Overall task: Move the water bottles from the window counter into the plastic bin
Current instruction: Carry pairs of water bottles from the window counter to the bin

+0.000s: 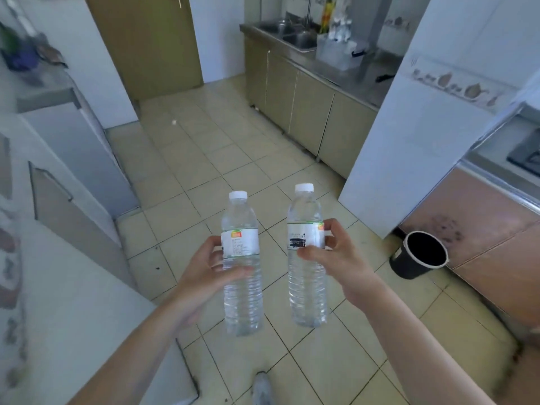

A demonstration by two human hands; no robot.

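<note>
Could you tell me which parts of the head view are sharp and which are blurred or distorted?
Head view: both water bottles and the hands are fairly sharp; the left counter edge is smeared; the plastic bin by the sink is soft; wide-angle bending tilts walls and cabinets.

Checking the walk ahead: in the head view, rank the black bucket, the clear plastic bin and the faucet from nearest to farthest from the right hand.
From the right hand:
1. black bucket, on the floor to its right.
2. clear plastic bin, on the far counter.
3. faucet, behind the bin at the sink.
</note>
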